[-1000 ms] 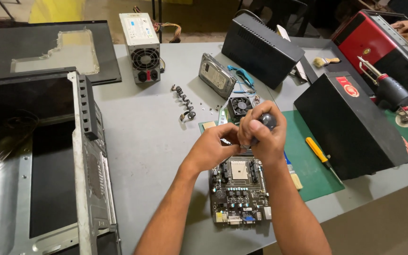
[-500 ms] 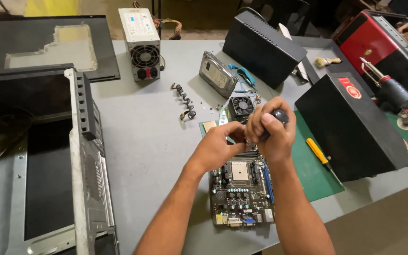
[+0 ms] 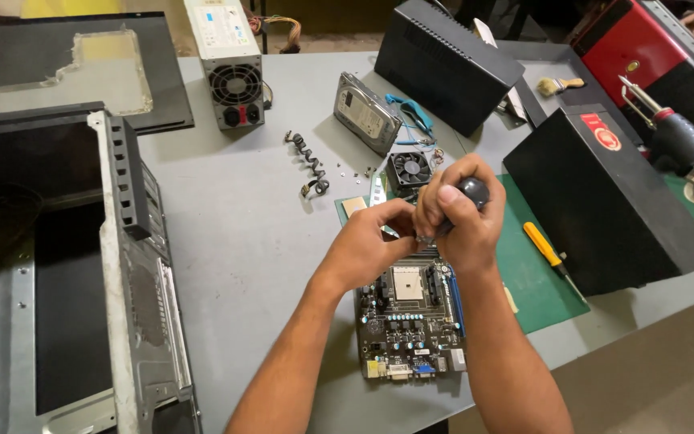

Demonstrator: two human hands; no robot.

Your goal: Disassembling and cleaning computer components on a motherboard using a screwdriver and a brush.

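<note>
While the right hand (image 3: 459, 221) stays clamped on a black-handled screwdriver (image 3: 471, 193) and the left hand (image 3: 367, 245) pinches its tip, the motherboard (image 3: 411, 317) near the bench's front edge looks stiff, fragile, best gripped by its edges.

Bare table (image 3: 251, 241) left of motherboard (image 3: 411, 321); black box (image 3: 604, 201) blocks right

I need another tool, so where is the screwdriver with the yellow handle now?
In the head view, the yellow-handled screwdriver lies on the green mat, beside the right hand and before the black box.
</note>
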